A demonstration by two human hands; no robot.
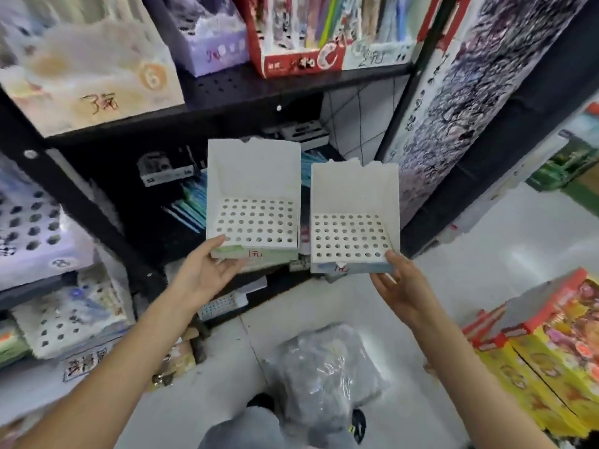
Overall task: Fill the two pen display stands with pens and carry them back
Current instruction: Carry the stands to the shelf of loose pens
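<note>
I hold two white cardboard pen display stands in front of a black shelf unit. The left stand (254, 176) has a tall back wall and a perforated base with rows of round holes, all empty. My left hand (207, 270) grips its front left corner, thumb on top. The right stand (355, 196) looks the same, also with empty holes. My right hand (397, 285) grips its front right corner from below. Both stands have a handwritten red price mark on the front face.
The black shelves (227, 102) hold filled pen boxes above, such as a red box (301, 37), and other perforated stands at the left (35, 228). A clear plastic bag (324, 377) lies on the white floor below. Yellow and red boxes (544, 351) are stacked at the right.
</note>
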